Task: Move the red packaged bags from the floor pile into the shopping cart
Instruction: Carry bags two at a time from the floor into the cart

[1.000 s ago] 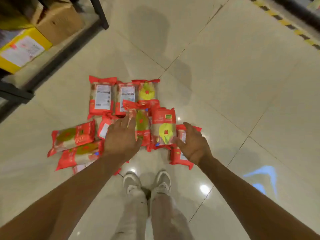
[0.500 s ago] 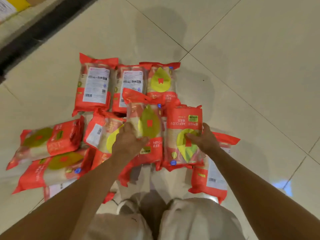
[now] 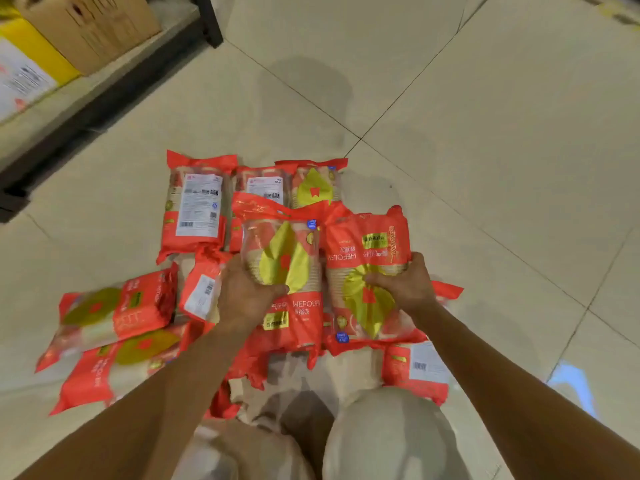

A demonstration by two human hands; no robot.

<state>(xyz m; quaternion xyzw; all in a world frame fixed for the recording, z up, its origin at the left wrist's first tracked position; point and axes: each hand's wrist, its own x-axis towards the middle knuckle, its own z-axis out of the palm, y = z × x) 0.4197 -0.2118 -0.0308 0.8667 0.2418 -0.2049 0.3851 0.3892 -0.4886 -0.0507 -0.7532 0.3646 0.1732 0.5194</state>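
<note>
A: Which ones are in hand?

B: Two of the red packaged bags (image 3: 197,206), side by side at the near middle of the floor pile (image 3: 114,341). Left hand (image 3: 247,292) curls its fingers round the left bag (image 3: 294,317) at mid-body. Right hand (image 3: 405,285) clasps the right bag (image 3: 367,244) from its outer side, thumb across the yellow leaf print. Both bags are tilted up off those beneath. I'd say one per hand, to halve the trips.

A: Rest of the pile?

B: Flat on the floor (image 3: 485,133): three in a row behind, two to the left, one by the right knee (image 3: 388,427). The person is crouched close, so the reach is short.

A: Shopping cart?

B: Not in view. A shelf (image 3: 104,95) with a cardboard box (image 3: 86,26) stands at the floor's far left corner.
</note>
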